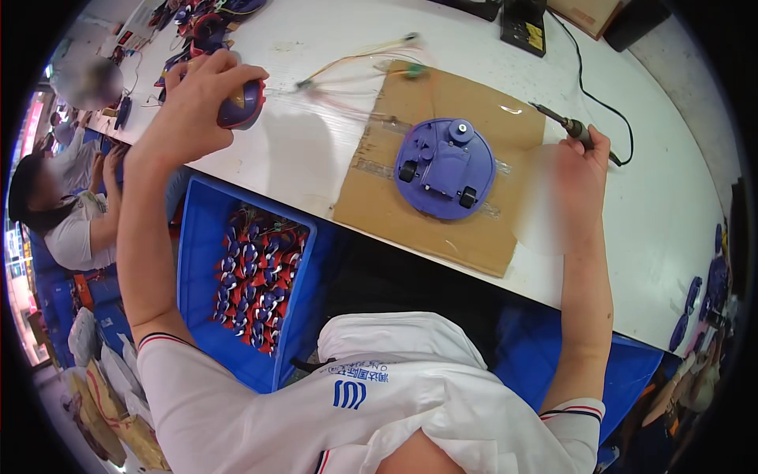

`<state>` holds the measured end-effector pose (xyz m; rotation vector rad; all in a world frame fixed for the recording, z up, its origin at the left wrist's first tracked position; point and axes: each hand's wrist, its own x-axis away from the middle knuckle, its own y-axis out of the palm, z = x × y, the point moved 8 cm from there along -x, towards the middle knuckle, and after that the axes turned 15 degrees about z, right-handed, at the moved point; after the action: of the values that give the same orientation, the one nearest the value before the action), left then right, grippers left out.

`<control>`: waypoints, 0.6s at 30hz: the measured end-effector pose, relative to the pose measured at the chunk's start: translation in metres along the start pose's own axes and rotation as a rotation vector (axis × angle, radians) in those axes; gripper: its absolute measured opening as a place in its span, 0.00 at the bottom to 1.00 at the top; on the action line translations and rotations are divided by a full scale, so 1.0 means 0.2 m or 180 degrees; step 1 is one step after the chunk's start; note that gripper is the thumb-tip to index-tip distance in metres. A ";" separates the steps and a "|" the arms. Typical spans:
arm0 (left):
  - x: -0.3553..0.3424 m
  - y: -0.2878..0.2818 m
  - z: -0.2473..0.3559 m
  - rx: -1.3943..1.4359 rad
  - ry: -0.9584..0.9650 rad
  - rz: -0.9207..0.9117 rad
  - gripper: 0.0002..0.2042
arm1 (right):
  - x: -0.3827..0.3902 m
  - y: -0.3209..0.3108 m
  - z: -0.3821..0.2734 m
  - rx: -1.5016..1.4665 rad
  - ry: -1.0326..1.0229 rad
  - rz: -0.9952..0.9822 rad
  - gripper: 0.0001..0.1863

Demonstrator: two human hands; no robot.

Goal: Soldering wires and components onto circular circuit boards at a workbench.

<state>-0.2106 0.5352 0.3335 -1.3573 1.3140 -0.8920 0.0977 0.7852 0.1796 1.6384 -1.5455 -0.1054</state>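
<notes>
My left hand (193,103), raised over the left part of the table, grips a rounded purple plastic shell (243,105) with a red edge. Thin coloured wires (347,59) stretch over the tabletop to its right, blurred in part; whether they join the shell I cannot tell. In my right hand (586,162) is a soldering iron (575,128), its tip pointing up and left. Between the hands a round purple wheeled base (433,167) lies on a cardboard sheet (474,245), its two black wheels facing up. Neither hand touches it.
A black cord (583,67) runs from the iron across the white table (655,205). More purple and red parts (207,31) lie at the far left. A blue bin (304,316) below the edge holds several small assemblies. Another person (79,213) sits at left.
</notes>
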 end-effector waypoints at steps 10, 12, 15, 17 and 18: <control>-0.18 0.04 0.40 0.0990 0.0564 0.2267 0.13 | 0.08 0.08 -0.01 0.0151 -0.0179 -0.0141 0.10; -0.27 0.07 0.49 0.1182 0.0707 0.2471 0.11 | 0.10 0.10 -0.01 0.0196 -0.0188 -0.0228 0.10; -0.34 0.14 0.58 0.1613 0.1062 0.2149 0.13 | 0.11 0.11 -0.01 0.0239 -0.0206 -0.0297 0.10; -0.36 0.17 0.61 0.1769 0.1282 0.2040 0.12 | 0.11 0.12 -0.01 0.0267 -0.0213 -0.0325 0.10; -0.37 0.18 0.63 0.1843 0.1390 0.1982 0.11 | 0.12 0.12 -0.01 0.0280 -0.0212 -0.0341 0.11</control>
<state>-0.1083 0.6321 0.2811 -0.2746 1.5167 -1.0365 0.0850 0.7694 0.2061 1.8035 -1.5305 -0.1527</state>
